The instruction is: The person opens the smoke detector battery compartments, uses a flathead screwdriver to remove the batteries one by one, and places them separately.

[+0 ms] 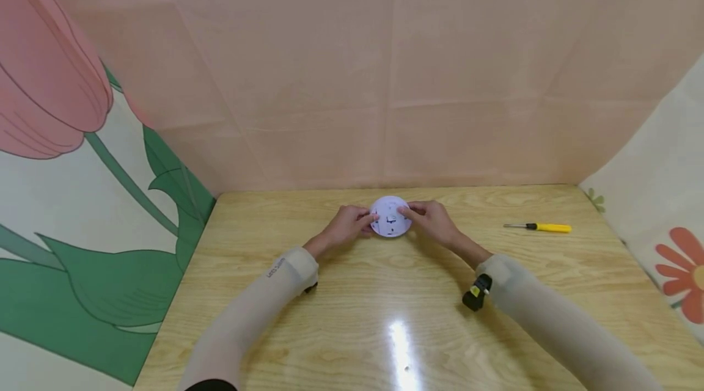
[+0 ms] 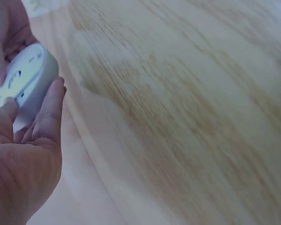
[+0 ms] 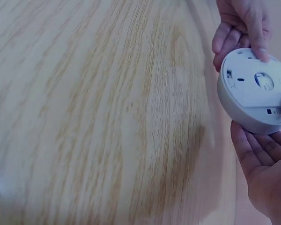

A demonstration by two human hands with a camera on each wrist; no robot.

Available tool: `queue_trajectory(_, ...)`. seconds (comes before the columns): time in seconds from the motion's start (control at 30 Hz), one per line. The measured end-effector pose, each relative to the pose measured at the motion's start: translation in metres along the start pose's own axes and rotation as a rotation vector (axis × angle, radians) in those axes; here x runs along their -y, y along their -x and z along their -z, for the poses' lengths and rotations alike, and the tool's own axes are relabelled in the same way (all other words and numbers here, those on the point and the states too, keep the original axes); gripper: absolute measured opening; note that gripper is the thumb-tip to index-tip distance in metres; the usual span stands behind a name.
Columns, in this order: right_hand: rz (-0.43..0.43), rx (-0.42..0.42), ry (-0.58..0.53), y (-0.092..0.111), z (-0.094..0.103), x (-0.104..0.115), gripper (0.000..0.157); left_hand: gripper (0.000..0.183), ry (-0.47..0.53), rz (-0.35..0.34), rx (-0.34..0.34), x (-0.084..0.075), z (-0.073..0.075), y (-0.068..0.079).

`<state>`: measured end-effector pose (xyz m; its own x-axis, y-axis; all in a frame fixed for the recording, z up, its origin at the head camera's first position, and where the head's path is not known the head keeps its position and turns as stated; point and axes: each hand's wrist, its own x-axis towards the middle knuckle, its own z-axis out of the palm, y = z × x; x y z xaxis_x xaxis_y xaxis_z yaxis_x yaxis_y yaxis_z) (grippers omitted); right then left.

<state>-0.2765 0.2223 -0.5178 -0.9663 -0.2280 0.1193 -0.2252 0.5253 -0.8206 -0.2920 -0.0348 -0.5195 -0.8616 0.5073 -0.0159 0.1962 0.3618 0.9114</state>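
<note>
A round white device (image 1: 391, 226), shaped like a smoke detector, is held between both hands over the far part of the table. Its flat face with small slots and a round opening (image 3: 264, 81) is toward the head camera. My left hand (image 1: 348, 224) grips the left edge, thumb on the face and fingers beneath. On the opposite edge, my right hand (image 1: 436, 221) pinches it the same way, as the right wrist view shows. The device's thick side wall (image 2: 46, 77) appears in the left wrist view. Its underside is hidden.
A screwdriver (image 1: 544, 228) with a yellow handle lies on the wooden table (image 1: 352, 317) to the right of the hands. A plain pinkish cloth (image 1: 385, 73) hangs behind the table's far edge. Flower-patterned cloth (image 1: 126, 281) borders the left side.
</note>
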Motion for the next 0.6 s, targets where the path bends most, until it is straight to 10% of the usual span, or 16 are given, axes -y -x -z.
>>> queue_trajectory(0.6, -0.286, 0.076, -0.274, -0.006, -0.014, -0.013, 0.052, 0.028, 0.195, 0.223, -0.003, 0.005, 0.001, -0.012)
